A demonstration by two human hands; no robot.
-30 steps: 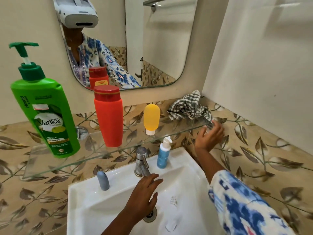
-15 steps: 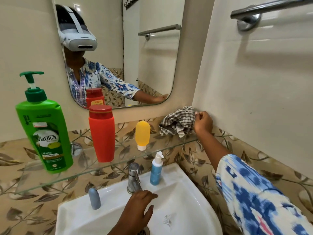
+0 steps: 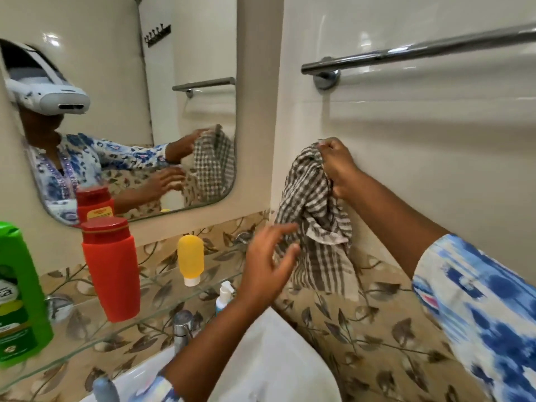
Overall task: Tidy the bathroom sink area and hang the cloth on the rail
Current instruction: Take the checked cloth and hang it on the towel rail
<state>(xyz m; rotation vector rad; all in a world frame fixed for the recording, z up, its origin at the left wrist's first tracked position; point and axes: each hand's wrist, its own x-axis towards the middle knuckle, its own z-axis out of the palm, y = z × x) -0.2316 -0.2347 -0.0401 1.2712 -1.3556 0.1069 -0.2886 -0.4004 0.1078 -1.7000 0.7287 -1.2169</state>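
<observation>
At the left edge, a green shampoo bottle (image 3: pixel 17 300) stands on the glass shelf (image 3: pixel 162 297), cut off by the frame so that its pump is out of view. To its right on the same shelf stand a red bottle (image 3: pixel 111 268) and a small yellow bottle (image 3: pixel 190 260), both upright and apart from each other. Below the shelf, a tap (image 3: pixel 182 326) rises at the back of the white sink (image 3: pixel 278 355); a small blue pump bottle (image 3: pixel 224 295) stands beside it, partly hidden by the left forearm. The left hand (image 3: pixel 268 264) is raised over the sink, palm turned toward the cloth, fingers (image 3: pixel 285 227) spread wide and holding nothing; the fingertips reach the left edge of the checked cloth (image 3: pixel 314 224), but contact cannot be confirmed because of motion blur. The cloth hangs in the air against the wall, clear of the shelf and below the rail (image 3: pixel 420 50). The right hand (image 3: pixel 338 169) is extended toward the wall from a blue patterned sleeve (image 3: pixel 475 309), fingers closed in a pinch on the cloth's upper corner. The rail runs across the wall above, bare, its right end cut off by the frame.
</observation>
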